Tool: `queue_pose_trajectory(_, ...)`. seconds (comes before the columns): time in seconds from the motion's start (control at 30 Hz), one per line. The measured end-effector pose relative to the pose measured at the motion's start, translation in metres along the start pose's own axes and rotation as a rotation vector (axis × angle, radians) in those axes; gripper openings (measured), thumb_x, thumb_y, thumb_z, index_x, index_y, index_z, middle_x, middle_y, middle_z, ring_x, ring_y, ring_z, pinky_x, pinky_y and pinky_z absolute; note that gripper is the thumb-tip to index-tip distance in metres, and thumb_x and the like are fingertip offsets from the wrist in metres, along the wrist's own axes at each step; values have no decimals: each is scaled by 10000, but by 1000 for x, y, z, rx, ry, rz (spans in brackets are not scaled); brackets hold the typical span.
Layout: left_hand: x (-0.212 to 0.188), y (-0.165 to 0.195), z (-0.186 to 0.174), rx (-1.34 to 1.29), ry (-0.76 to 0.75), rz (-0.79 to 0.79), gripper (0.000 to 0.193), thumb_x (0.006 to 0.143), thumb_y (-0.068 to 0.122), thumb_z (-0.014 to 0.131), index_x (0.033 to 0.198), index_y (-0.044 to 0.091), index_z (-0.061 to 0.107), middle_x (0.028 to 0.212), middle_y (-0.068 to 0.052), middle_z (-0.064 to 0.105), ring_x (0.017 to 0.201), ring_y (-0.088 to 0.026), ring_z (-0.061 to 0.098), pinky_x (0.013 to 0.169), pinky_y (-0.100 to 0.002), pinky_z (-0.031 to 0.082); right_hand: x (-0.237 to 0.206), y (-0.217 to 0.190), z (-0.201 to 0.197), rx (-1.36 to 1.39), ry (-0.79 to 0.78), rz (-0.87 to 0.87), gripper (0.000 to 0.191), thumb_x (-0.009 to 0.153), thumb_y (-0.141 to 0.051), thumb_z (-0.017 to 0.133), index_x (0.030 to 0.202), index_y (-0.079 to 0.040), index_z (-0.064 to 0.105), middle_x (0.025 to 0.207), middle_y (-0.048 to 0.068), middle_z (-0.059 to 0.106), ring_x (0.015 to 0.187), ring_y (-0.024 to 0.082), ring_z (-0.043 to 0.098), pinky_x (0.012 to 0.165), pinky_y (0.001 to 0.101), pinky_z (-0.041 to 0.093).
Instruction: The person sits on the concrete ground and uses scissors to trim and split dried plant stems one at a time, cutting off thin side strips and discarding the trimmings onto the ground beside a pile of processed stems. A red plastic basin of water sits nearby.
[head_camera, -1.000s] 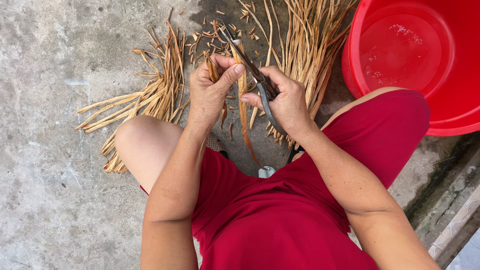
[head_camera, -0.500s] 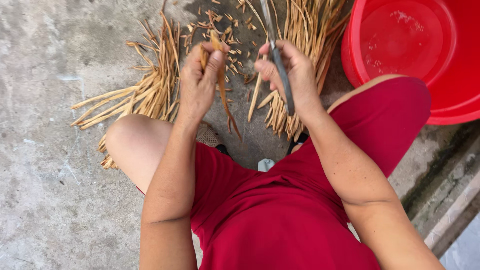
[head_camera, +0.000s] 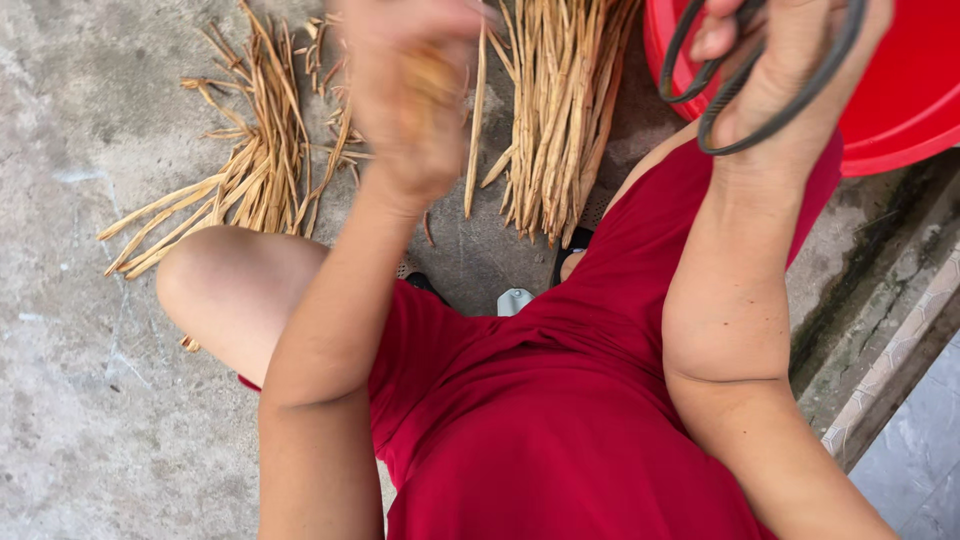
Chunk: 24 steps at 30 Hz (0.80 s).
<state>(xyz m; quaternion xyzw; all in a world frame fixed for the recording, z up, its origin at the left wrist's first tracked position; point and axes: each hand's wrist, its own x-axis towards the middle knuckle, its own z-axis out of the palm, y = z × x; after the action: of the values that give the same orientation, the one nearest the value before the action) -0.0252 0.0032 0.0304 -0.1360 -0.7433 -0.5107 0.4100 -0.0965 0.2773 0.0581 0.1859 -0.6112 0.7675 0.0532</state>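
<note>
Scissors (head_camera: 760, 75) hang looped in the right hand (head_camera: 790, 70), fingers clenched through the handles; the blurred left hand (head_camera: 410, 90) grips a dry stalk (head_camera: 475, 140), light, stiff and brittle, best pinched near its upper end

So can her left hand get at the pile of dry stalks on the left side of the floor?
Probably yes. The left hand is raised above the ground, blurred, gripping something yellowish, but nothing lies between it and the pile of dry stalks beside her knee; it would need to lower first.
</note>
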Motion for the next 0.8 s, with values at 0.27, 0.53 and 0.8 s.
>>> queue_pose_trajectory(0.27,-118,-65,144,283,-763,240,266,910,229,794,1154,316,734,1632,-78,345,1552,-328,192,1282,-604,130,1,-3,-50,84,127,28,317,1188,-227,596,1016,39,610,863,173,630,676,238,579,628,361,505)
queue_pose_trajectory(0.53,-202,-101,122,558,-1359,8,434,905,126,663,1322,245,635,1650,-108,269,1537,-330,191,1246,-542,194,-7,-13,-43,97,176,172,302,1189,-174,609,1000,57,562,847,172,558,629,228,475,592,339,418)
queue_pose_trajectory(0.8,-189,-117,81,438,-1100,-176,697,880,50,649,1539,183,469,1602,-170,321,1450,-332,355,1198,-546,280,-1,6,-35,78,164,319,233,1203,-185,610,1138,35,567,849,159,561,626,218,471,589,323,417)
